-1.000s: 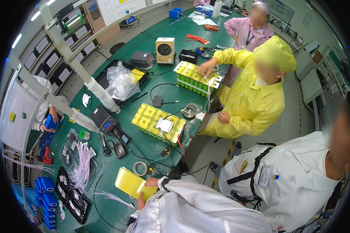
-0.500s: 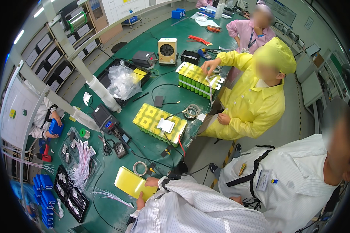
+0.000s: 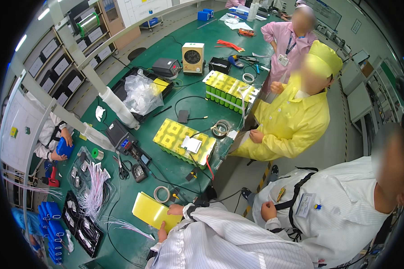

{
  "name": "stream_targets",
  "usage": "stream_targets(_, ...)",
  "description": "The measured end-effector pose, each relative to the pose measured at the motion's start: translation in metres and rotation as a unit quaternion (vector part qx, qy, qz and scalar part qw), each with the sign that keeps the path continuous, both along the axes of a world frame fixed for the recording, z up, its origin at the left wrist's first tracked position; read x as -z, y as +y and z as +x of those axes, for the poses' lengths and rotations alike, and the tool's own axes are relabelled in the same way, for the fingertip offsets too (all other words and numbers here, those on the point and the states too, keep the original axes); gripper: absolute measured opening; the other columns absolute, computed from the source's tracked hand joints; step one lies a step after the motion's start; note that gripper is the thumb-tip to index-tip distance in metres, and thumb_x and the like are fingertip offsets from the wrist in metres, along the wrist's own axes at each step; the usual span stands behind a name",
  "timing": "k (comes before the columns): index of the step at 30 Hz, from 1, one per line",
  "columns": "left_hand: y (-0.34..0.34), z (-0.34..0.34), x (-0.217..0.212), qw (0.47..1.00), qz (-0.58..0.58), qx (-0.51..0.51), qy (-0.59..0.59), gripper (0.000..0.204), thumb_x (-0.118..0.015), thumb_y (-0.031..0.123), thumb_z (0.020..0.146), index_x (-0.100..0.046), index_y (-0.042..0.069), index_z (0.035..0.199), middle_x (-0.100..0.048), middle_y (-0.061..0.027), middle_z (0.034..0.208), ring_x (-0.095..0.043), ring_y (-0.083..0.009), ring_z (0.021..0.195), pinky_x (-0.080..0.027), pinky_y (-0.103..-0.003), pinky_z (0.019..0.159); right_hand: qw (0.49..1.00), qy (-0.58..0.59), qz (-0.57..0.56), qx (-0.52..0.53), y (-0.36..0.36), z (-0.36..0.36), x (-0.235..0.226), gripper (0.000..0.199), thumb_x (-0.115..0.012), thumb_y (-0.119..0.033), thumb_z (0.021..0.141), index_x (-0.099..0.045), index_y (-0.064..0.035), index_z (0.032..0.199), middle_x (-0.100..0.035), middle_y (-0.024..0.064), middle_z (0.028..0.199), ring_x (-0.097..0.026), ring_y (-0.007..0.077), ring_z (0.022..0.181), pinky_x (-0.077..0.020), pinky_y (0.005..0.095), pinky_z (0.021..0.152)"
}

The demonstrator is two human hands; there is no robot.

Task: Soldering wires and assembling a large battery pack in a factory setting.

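Yellow, glossy, thin rectangular sheets (image 3: 153, 212), at least two, overlapping slightly out of line, flat-faced with a bright streak of glare; located at the fingertips of both hands, extending leftward from them above a green table (image 3: 121, 244).

Right hand (image 3: 176, 210), bare: fingers close together, tips on the sheets' upper face near the right edge; any grip from beneath is hidden, so clamping cannot be told.

Left hand (image 3: 162, 232), bare: fingers touching the lower edge; their spread and grip cannot be told.

Beige ring-shaped tape roll (image 3: 161, 194): just beyond the right fingers.

White-and-purple thin wire bundle (image 3: 129, 227): near, left of the left fingers.

Yellow-topped, green-celled battery block (image 3: 184, 140): farther beyond the right fingers.
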State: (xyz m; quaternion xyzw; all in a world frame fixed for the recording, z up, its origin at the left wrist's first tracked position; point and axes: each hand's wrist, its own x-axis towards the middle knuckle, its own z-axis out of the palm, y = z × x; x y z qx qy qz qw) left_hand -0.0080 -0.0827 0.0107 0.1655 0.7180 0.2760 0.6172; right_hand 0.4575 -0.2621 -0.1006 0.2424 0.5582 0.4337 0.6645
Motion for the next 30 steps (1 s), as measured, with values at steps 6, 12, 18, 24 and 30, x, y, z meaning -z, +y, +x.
stream_targets(6,-0.001,-0.005,0.006,1.000,0.014,0.014,0.002,0.043,-0.054,0.030,0.088,-0.052,-0.004,0.114,-0.057,-0.0092,0.108,-0.054,-0.0189,0.094,-0.042,-0.030,0.081,0.993,0.044,0.041,0.099,0.005,0.062,-0.090,0.026,-0.054,-0.038,0.084,-0.061,-0.0128,0.078,-0.061,0.0034,0.071,-0.057,0.0175,0.068,-0.0440,0.0306,0.063)
stream_targets(12,0.004,-0.003,0.020,0.999,0.027,0.028,-0.015,0.043,-0.054,0.030,0.089,-0.052,-0.003,0.115,-0.057,-0.0092,0.108,-0.054,-0.0190,0.094,-0.042,-0.030,0.081,0.960,-0.256,-0.050,0.105,-0.019,0.062,-0.119,0.042,-0.046,-0.046,0.085,-0.055,-0.0192,0.116,-0.056,0.0009,0.113,-0.050,0.0165,0.106,-0.0360,0.0293,0.088)
stream_targets(18,-0.008,-0.014,0.013,1.000,0.020,-0.010,-0.014,0.043,-0.054,0.030,0.088,-0.052,-0.003,0.115,-0.056,-0.0091,0.109,-0.054,-0.0193,0.094,-0.041,-0.030,0.082,0.922,-0.361,-0.136,0.024,0.009,0.069,-0.115,0.051,-0.042,-0.047,0.087,-0.040,-0.0263,0.133,-0.037,0.0033,0.137,-0.029,0.0188,0.129,-0.0188,0.0321,0.105)
stream_targets(24,-0.003,-0.006,0.007,1.000,0.007,0.008,0.008,0.045,-0.055,0.031,0.088,-0.052,-0.004,0.115,-0.056,-0.0093,0.109,-0.054,-0.0187,0.094,-0.041,-0.030,0.082,0.883,-0.459,-0.055,-0.084,0.009,0.127,-0.045,0.042,-0.045,-0.052,0.085,-0.049,-0.0117,0.075,-0.054,0.0035,0.060,-0.050,0.0188,0.057,-0.0381,0.0353,0.053)
stream_targets(30,0.006,0.001,-0.003,0.999,0.011,0.036,0.037,0.046,-0.055,0.033,0.087,-0.052,-0.005,0.114,-0.057,-0.0097,0.108,-0.054,-0.0187,0.093,-0.042,-0.029,0.080,0.852,-0.511,-0.095,-0.066,0.010,0.156,-0.009,0.044,-0.045,-0.052,0.086,-0.045,-0.0125,0.066,-0.051,0.0048,0.058,-0.048,0.0190,0.056,-0.0388,0.0326,0.053)
